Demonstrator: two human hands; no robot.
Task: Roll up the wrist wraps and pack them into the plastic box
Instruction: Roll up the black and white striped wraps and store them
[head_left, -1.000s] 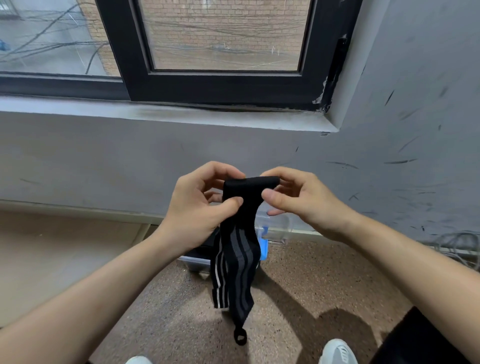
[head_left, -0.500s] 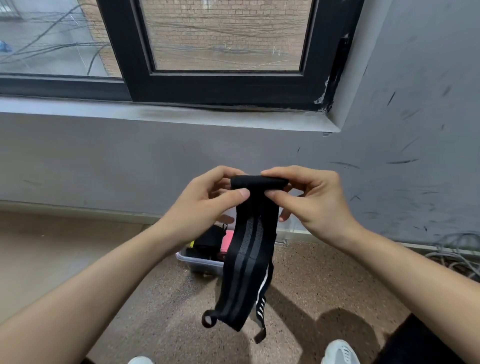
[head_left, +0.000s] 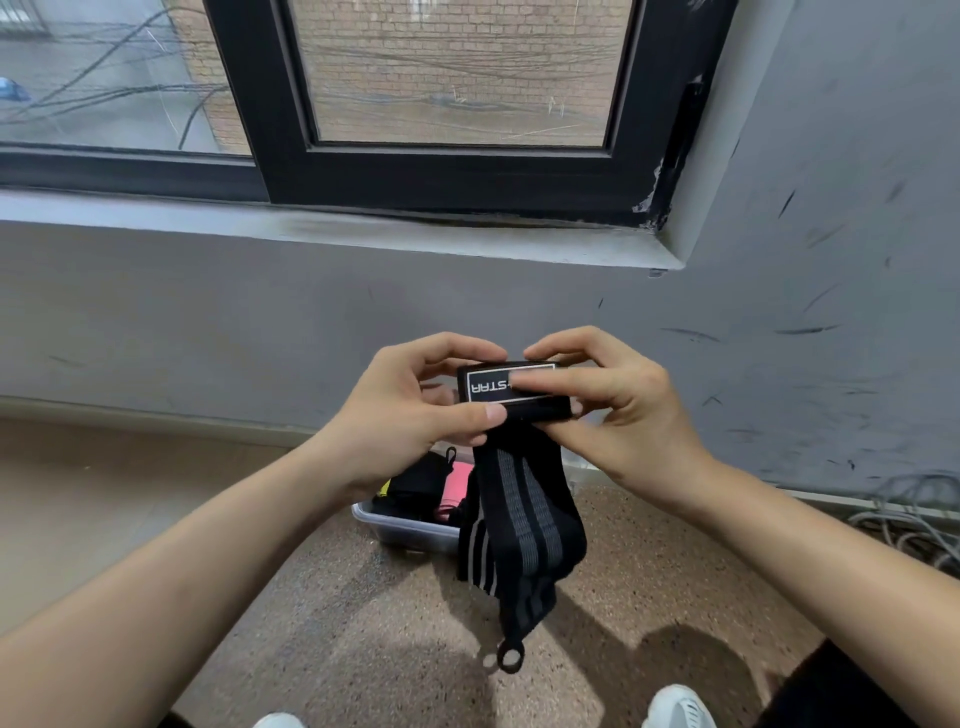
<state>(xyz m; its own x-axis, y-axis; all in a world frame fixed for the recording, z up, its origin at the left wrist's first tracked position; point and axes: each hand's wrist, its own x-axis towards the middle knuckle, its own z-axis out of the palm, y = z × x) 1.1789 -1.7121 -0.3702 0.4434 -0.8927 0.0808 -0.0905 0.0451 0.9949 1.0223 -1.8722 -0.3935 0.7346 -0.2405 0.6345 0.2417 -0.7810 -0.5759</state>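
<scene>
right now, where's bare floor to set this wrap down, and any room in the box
Bare speckled floor lies between the plastic box and the shoes, and right of the box towards the cables. The box's visible part is crowded with black and pink items; the hanging wrist wrap hides the rest.

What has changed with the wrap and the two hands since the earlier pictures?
The top end of the wrist wrap has been turned over: a white-framed label now faces the camera, where plain black fabric showed. The hanging tail swung a little. The left hand and right hand still pinch the top end; the plastic box stays on the floor.
</scene>
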